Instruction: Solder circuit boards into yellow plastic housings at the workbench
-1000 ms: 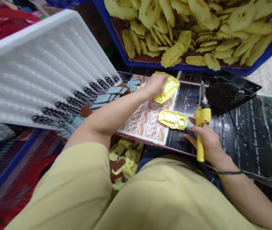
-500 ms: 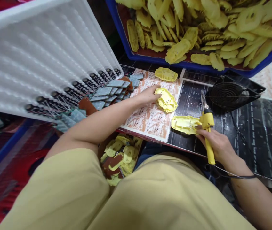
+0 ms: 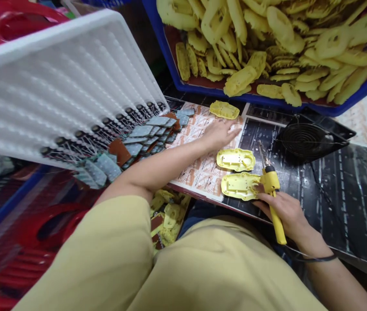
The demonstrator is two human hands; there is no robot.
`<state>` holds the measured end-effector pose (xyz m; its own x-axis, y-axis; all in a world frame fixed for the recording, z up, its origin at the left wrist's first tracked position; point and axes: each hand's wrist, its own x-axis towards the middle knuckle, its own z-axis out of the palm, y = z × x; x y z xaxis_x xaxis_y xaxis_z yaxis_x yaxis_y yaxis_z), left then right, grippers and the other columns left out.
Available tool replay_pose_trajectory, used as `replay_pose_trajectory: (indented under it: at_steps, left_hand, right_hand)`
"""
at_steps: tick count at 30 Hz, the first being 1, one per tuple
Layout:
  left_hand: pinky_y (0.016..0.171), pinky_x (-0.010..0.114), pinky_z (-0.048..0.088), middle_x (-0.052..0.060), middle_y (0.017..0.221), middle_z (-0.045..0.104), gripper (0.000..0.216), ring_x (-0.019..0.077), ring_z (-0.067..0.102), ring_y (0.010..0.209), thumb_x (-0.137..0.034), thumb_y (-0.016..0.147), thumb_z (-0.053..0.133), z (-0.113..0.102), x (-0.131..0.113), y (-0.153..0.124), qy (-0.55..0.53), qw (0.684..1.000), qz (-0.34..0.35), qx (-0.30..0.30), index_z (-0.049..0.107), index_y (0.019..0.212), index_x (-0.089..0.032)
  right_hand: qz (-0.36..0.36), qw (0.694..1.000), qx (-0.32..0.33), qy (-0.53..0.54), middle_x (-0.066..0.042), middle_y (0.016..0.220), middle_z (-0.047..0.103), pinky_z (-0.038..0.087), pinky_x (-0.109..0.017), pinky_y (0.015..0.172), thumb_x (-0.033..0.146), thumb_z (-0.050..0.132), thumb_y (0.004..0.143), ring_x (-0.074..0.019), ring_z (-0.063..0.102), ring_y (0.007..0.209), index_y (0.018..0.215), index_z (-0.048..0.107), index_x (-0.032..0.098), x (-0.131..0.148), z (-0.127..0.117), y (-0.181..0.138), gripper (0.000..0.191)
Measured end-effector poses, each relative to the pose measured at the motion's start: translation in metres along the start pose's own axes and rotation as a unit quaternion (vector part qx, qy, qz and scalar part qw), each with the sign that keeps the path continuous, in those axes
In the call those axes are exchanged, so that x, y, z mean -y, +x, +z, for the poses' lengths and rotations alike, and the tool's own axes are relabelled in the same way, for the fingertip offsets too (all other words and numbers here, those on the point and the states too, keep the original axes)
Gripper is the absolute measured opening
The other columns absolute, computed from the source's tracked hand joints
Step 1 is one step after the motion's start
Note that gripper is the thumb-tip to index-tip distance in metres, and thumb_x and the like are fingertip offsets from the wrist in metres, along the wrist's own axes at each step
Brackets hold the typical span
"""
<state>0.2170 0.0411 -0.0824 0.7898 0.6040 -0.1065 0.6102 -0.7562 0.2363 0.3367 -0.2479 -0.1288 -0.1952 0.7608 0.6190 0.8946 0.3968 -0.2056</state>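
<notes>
My left hand (image 3: 219, 133) is open over the patterned sheet, fingers stretched toward a yellow plastic shell (image 3: 224, 110) that lies just beyond them. In my right hand (image 3: 289, 212) is a yellow soldering iron (image 3: 271, 183), its metal tip pointing up and away from me. The fingers of that hand also reach the end of another yellow shell (image 3: 239, 186) near the table edge; whether they grip it I cannot tell. Right above it lies a third shell (image 3: 235, 160), hollow side up, touched by neither hand.
A blue crate (image 3: 203, 88) heaped with yellow shells stands at the back. On the left, a white foam tray (image 3: 73, 77) leans beside wired speakers and grey-blue circuit boards (image 3: 147, 131). A black fan (image 3: 306, 137) sits at right. Below the table edge is a box of yellow parts (image 3: 170, 216).
My left hand has let go of the shell it held, which now lies hollow side up above the near one. That hand has opened and moved toward the far shell.
</notes>
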Motion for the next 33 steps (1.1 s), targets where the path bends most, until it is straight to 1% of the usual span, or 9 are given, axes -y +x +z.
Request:
replay_pose_trajectory:
  at_steps: [3, 5, 10, 17, 22, 24, 26, 30, 33]
  left_hand:
    - [0.115, 0.053, 0.055, 0.021, 0.15, 0.072, 0.06, 0.0393, 0.069, 0.141, -0.041, 0.113, 0.042, -0.021, 0.02, 0.044, 0.05, 0.99, -0.128, -0.026, 0.051, 0.167, -0.015]
    - [0.112, 0.052, 0.057, 0.019, 0.151, 0.072, 0.058, 0.0386, 0.069, 0.139, -0.038, 0.111, 0.045, -0.033, 0.038, 0.064, 0.085, 0.986, -0.144, -0.005, 0.059, 0.161, -0.013]
    - [0.114, 0.04, 0.056, 0.002, 0.145, 0.077, 0.048, 0.0297, 0.068, 0.134, -0.03, 0.104, 0.051, -0.044, 0.058, 0.061, 0.138, 0.987, -0.051, 0.057, 0.074, 0.144, -0.017]
    - [0.107, 0.037, 0.056, 0.009, 0.132, 0.082, 0.042, 0.0287, 0.075, 0.126, -0.035, 0.109, 0.048, -0.048, 0.016, 0.04, 0.147, 0.981, 0.062, 0.107, 0.079, 0.135, -0.025]
    - [0.13, 0.041, 0.041, 0.017, 0.176, 0.047, 0.065, 0.0312, 0.047, 0.16, -0.04, 0.112, 0.053, -0.061, 0.013, 0.109, 0.094, 0.992, -0.05, -0.066, 0.044, 0.172, -0.018]
    - [0.134, 0.04, 0.035, 0.018, 0.184, 0.031, 0.081, 0.0308, 0.036, 0.167, -0.04, 0.11, 0.061, -0.062, 0.014, 0.137, 0.079, 0.993, -0.068, -0.062, 0.026, 0.178, -0.016]
    - [0.134, 0.043, 0.036, 0.019, 0.183, 0.033, 0.083, 0.0337, 0.039, 0.164, -0.038, 0.107, 0.065, -0.061, 0.015, 0.15, 0.079, 0.993, -0.074, -0.043, 0.027, 0.177, -0.015]
    - [0.125, 0.05, 0.046, 0.007, 0.174, 0.049, 0.076, 0.0359, 0.053, 0.149, -0.043, 0.103, 0.062, -0.062, 0.022, 0.124, 0.101, 0.99, -0.059, -0.077, 0.04, 0.173, -0.026]
    - [0.112, 0.056, 0.055, 0.013, 0.166, 0.058, 0.074, 0.0413, 0.065, 0.135, -0.055, 0.097, 0.065, -0.061, 0.032, 0.083, 0.144, 0.985, -0.071, -0.057, 0.055, 0.164, -0.024]
  right_hand:
    - [0.007, 1.0, -0.014, -0.007, -0.01, 0.106, 0.084, 0.068, -0.026, 0.083, 0.022, 0.073, 0.105, -0.0171, 0.082, 0.088, 0.122, 0.065, 0.019, -0.002, 0.003, -0.004, 0.019]
    - [0.019, 1.0, -0.022, -0.009, -0.01, 0.107, 0.085, 0.068, -0.026, 0.082, 0.02, 0.077, 0.102, -0.0165, 0.082, 0.085, 0.122, 0.066, 0.02, -0.005, 0.006, -0.01, 0.023]
    - [0.039, 0.999, -0.032, 0.011, -0.008, 0.112, 0.085, 0.07, -0.027, 0.082, 0.011, 0.084, 0.092, -0.0188, 0.084, 0.091, 0.13, 0.068, 0.024, -0.011, 0.013, -0.02, 0.043]
    - [0.086, 0.994, -0.069, 0.027, -0.008, 0.116, 0.085, 0.071, -0.028, 0.085, 0.007, 0.084, 0.09, -0.0214, 0.085, 0.099, 0.134, 0.071, 0.027, -0.005, 0.019, -0.024, 0.05]
    - [0.082, 0.994, -0.065, -0.006, -0.009, 0.121, 0.084, 0.073, -0.03, 0.084, 0.012, 0.086, 0.09, -0.0253, 0.085, 0.102, 0.134, 0.072, 0.027, -0.011, 0.021, -0.033, 0.049]
    - [0.083, 0.995, -0.055, -0.01, -0.009, 0.121, 0.084, 0.073, -0.029, 0.083, 0.012, 0.084, 0.091, -0.0247, 0.085, 0.1, 0.132, 0.071, 0.027, -0.013, 0.021, -0.034, 0.045]
    - [0.079, 0.995, -0.054, -0.012, -0.01, 0.12, 0.084, 0.072, -0.028, 0.081, 0.012, 0.082, 0.093, -0.0241, 0.085, 0.099, 0.131, 0.071, 0.026, -0.013, 0.021, -0.033, 0.042]
    - [0.098, 0.993, -0.069, 0.004, -0.009, 0.119, 0.085, 0.072, -0.029, 0.082, 0.009, 0.082, 0.091, -0.0242, 0.085, 0.1, 0.13, 0.072, 0.027, -0.01, 0.021, -0.031, 0.045]
    - [0.095, 0.993, -0.067, 0.019, -0.006, 0.117, 0.085, 0.072, -0.028, 0.082, 0.009, 0.082, 0.09, -0.0232, 0.085, 0.099, 0.131, 0.073, 0.029, -0.01, 0.024, -0.033, 0.046]
